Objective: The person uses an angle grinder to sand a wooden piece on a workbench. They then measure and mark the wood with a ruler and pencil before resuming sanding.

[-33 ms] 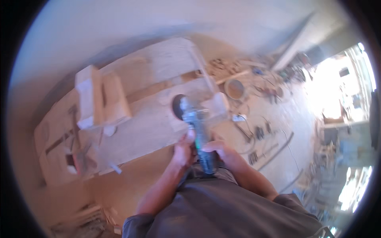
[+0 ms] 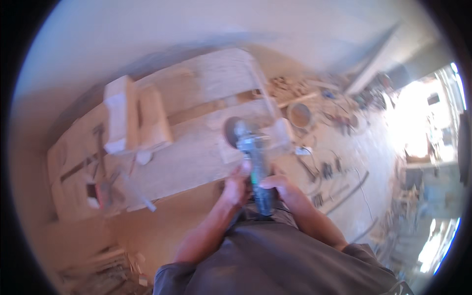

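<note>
Close in front of my body I hold an angle grinder (image 2: 262, 189), its dark body pointing away from me. A round dark reddish disc (image 2: 232, 132) sits at its far end, blurred, beside the silvery head. My left hand (image 2: 237, 187) is closed round the grinder's left side with the thumb up along it. Against its other side my right hand (image 2: 277, 183) grips, thumb across the top. Under the disc lies a pale wooden workbench (image 2: 189, 160); whether the disc touches anything there I cannot tell.
Two pale shaped wooden blocks (image 2: 120, 115) stand on the bench's left part. Nearby lie a hammer (image 2: 100, 145) and other blurred tools. On the floor to the right are a round bucket (image 2: 299, 115), cables and a long dark rod (image 2: 349, 191). Wood scraps (image 2: 98, 268) are heaped lower left.
The whole scene has shifted a little to the right in the picture. Both hands keep the same hold on the grinder.
</note>
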A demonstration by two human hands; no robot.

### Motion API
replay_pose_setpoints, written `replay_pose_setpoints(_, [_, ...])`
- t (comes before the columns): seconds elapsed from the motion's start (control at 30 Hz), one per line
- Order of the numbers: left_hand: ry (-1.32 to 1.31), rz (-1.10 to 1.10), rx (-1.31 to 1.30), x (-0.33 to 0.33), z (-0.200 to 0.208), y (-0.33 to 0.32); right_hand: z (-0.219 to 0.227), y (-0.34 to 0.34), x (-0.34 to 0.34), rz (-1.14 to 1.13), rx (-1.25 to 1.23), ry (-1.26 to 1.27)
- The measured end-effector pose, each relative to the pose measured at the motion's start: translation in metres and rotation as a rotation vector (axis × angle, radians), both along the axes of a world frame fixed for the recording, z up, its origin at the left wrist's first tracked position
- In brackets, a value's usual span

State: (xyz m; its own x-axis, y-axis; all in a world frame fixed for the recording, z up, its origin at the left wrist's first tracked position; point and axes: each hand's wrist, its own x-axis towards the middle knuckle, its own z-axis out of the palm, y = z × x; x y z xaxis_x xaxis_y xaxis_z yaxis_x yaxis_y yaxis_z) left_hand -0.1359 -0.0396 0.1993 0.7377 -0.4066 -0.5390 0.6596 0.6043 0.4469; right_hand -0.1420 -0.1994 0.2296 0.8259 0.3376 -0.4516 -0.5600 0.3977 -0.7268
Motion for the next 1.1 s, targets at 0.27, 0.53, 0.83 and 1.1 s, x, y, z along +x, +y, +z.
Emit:
replay_pose_setpoints(0.27, [-0.136, 0.027, 0.369, -0.023, -0.029, 0.059, 0.010, -0.047, 0.058, -0.036, -0.334, -0.123])
replay_pose_setpoints(0.53, [0.276, 0.276, 1.293, -0.283, -0.113, 0.183, -0.035, -0.148, 0.195, 0.351, -0.942, -0.451])
replay_pose_setpoints(0.83, [0.885, 0.285, 1.282, -0.461, -0.114, 0.073, -0.100, -0.100, 0.345, 0.630, -1.717, -0.768])
replay_pose_setpoints(1.1, [0.794, 0.072, 1.134, -0.367, -0.135, -0.011, -0.189, -0.085, 0.374, 0.754, -2.136, -1.173])
